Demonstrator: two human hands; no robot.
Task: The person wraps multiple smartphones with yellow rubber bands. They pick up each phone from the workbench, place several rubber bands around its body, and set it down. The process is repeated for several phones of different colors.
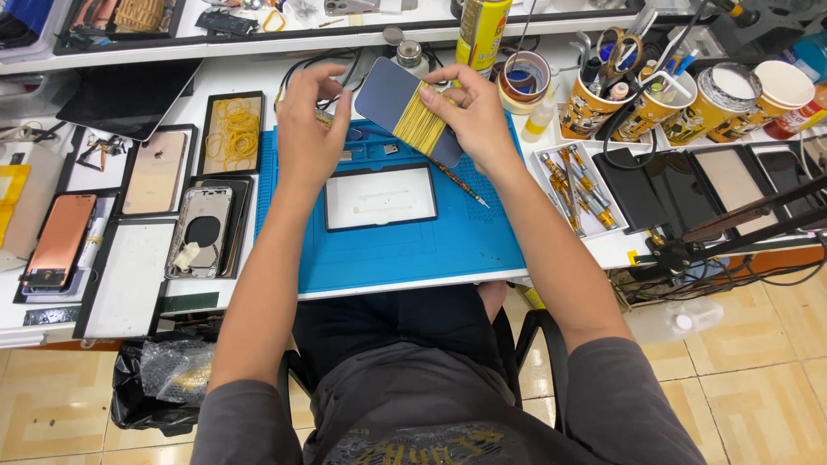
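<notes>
- The phone [405,108], a flat dark slab with rounded corners, is held in the air above the far edge of the mat [388,232], wrapped at its middle with a tight bundle of yellow bands [422,123].
- Right hand [469,108] grips the phone's far end, fingers closed over the banded part; left hand [310,129] pinches at the other end, fingers closed near its corner.
- Risk, as I judge it: the smooth glass could slip from the pinch and drop onto the mat, or a stretched band could snap off and fly.
- Too many bands pressing unevenly might bow or shift the panel.
- The mat is soft blue rubber with ridged pockets; a thin black-rimmed frame [381,196] lies flat on it, under the hands.
- A slim tool [461,182] lies just beside the frame; a dropped phone could hit it.
- Left on the counter [603,250], a tray of loose bands [233,131] and bare phone shells [202,231].
- Farther right, paper cups [642,108] of tools.
</notes>
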